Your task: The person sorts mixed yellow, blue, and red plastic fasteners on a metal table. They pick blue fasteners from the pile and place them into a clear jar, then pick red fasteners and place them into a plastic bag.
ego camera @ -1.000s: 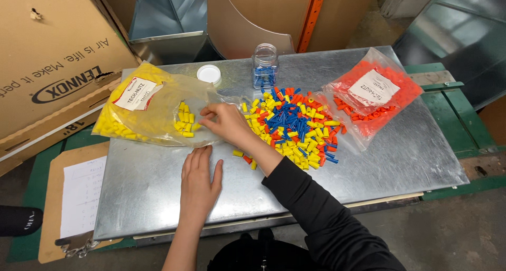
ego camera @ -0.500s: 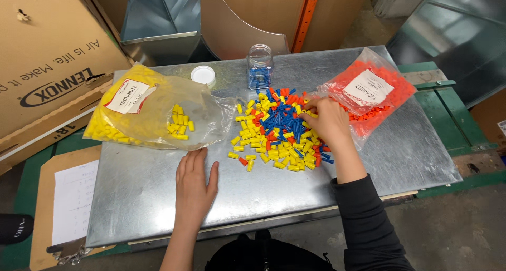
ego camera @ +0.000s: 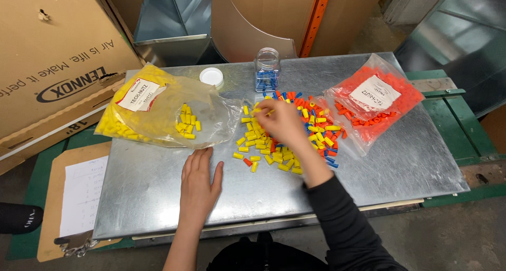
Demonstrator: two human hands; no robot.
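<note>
Swinging the right hand back across the mixed pile of connectors, from the pile's right edge half a second ago to its upper-left part now (so picking through the pile seems to be carrying on). Bending the wrist down, narrowing the fingers into a pinch on what looks like a yellow connector. Keeping the left hand spread wide and flat on the desk, below-left of the pile, holding nothing. Lying left of the pile, a yellow bag; right of it, an orange bag; behind it, a jar.
</note>
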